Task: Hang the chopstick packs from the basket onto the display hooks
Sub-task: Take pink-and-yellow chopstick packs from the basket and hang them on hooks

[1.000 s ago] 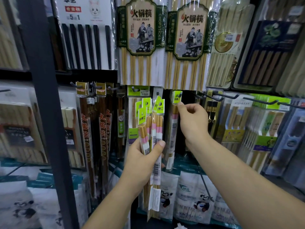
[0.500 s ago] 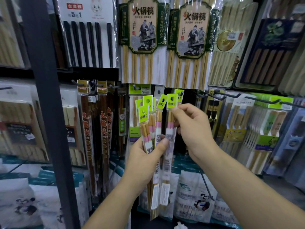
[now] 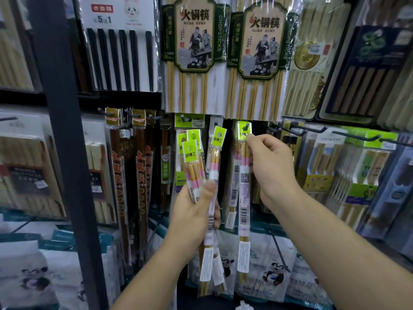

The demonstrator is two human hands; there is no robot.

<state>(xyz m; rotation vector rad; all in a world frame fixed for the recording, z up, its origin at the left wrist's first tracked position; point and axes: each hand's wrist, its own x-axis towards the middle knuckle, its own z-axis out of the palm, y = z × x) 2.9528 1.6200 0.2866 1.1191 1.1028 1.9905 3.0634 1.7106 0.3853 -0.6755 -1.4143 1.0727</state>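
Observation:
My left hand [image 3: 194, 211] grips a fanned bunch of chopstick packs [image 3: 195, 166], each with a lime-green header card and pink-banded bamboo sticks in clear plastic. My right hand [image 3: 271, 166] pinches the top of one more chopstick pack [image 3: 244, 198] just under its green header, which sits on a dark display hook [image 3: 246, 125]. Another pack of the same kind [image 3: 233, 193] hangs behind it on that hook. The basket is out of view.
A dark upright post [image 3: 64, 153] stands at the left. Big hot-pot chopstick packs [image 3: 194, 54] hang above. Dark red chopstick packs [image 3: 125, 175] hang to the left. Bare hooks [image 3: 355, 136] jut out at the right over other packs. Panda-printed bags [image 3: 272, 274] sit below.
My right hand took one pack from the bunch in my left hand and raised it up and right onto the hook. My left hand still holds the other packs.

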